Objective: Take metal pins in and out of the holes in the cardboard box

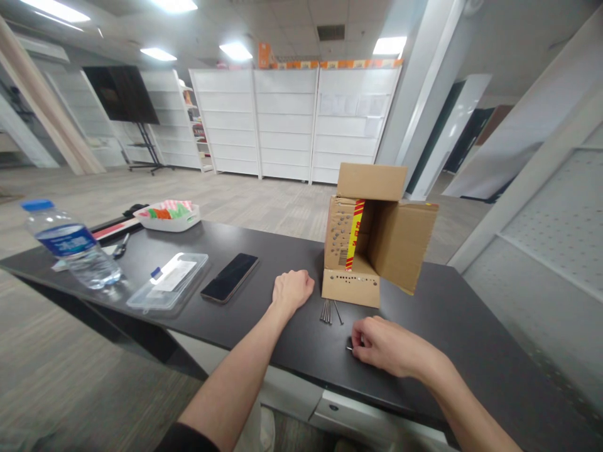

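My left hand point(293, 290) is closed in a fist on the dark tabletop, left of the cardboard box point(351, 290). Its curled fingers face away, so I cannot see whether anything is inside. Low over the table at the right, my right hand point(384, 344) pinches a nail point(349, 348), of which only a short metal end shows. Several loose nails point(326, 311) lie in a row before the box, with one nail point(338, 312) slanting apart. The box lies on its side, flaps open towards me. Small holes and round grey nail heads dot its left and lower flaps.
Left of my left hand lies a phone point(230, 277). Beyond it are a clear plastic case point(141, 296), a water bottle point(78, 248), scissors point(121, 247) and a white tray point(176, 224) of colourful packets. Drawers point(330, 408) sit under the table's front edge.
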Available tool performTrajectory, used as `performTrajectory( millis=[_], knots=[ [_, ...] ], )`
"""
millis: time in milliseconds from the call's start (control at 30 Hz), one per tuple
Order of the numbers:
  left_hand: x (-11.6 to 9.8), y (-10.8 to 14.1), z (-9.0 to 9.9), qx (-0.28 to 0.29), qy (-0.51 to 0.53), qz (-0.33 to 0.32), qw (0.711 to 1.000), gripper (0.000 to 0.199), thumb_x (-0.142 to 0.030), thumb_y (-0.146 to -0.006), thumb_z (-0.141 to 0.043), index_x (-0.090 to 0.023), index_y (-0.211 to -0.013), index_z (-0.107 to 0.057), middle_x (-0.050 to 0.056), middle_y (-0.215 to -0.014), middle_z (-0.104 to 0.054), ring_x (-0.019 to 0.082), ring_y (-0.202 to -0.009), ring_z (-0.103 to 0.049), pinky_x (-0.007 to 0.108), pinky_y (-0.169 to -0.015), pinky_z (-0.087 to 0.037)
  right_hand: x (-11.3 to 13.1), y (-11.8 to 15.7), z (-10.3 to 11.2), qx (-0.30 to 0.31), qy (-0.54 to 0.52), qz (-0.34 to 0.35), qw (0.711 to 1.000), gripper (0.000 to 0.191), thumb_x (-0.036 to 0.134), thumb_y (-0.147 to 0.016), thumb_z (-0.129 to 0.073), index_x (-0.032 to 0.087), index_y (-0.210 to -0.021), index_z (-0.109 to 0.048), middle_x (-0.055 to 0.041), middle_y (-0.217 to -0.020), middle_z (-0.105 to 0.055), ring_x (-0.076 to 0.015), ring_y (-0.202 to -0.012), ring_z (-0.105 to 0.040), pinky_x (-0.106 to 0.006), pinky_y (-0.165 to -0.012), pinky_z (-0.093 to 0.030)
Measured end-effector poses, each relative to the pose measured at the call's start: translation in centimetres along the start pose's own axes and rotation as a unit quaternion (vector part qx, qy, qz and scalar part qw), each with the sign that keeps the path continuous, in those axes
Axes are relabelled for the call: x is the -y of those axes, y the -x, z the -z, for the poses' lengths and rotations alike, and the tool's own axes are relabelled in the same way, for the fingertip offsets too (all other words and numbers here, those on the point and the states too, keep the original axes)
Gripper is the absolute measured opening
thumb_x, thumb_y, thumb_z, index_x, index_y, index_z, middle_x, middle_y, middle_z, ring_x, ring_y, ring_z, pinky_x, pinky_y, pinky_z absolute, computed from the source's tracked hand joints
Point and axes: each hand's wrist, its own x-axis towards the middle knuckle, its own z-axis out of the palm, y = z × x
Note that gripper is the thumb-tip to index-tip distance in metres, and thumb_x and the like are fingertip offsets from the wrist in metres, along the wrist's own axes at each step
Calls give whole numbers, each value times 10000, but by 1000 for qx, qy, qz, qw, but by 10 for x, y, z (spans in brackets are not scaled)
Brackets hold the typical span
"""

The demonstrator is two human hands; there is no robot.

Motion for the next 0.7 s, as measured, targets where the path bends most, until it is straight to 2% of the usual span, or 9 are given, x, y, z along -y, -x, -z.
performTrajectory(
  millis=[133, 233, 433, 700],
  knots=[
    [0, 0, 0, 0, 1, 4, 1000, 400, -352, -883, -327, -198, -958, -688, 137, -941, -695, 269, -905, -655, 354, -784, -457, -17, -8, -2, -45, -36, 11, 998, 170, 81, -699, -528, 218, -765, -605, 6, -647, -596, -142, -607, -517, -221, -537, -301],
    [0, -1, 0, -5, 3, -5, 1000, 404, -345, -879, -322, -197, -949, -691, 142, -933, -696, 281, -894, -656, 370, -771, -460, -22, -16, -6, -85, -42, 26, 995, 159, 83, -718, -493, 214, -777, -559, 24, -633, -563, -129, -585, -480, -223, -544, -282],
    [0, -1, -1, 0, 0, -2, 1000, 409, -348, -883, -318, -192, -964, -688, 148, -949, -693, 278, -909, -655, 371, -783, -461, -15, -25, -13, -108, -30, 53, 992, 104, 101, -714, -482, 202, -739, -484, 27, -662, -536, -119, -607, -448, -230, -570, -249],
    [-2, 0, 1, 0, 2, 1, 1000, 403, -349, -890, -319, -197, -957, -686, 145, -952, -692, 279, -910, -656, 371, -781, -463, -9, -28, -27, -170, -47, 84, 981, 141, 110, -666, -465, 204, -771, -464, 12, -718, -527, -142, -671, -457, -237, -623, -282]
  ],
)
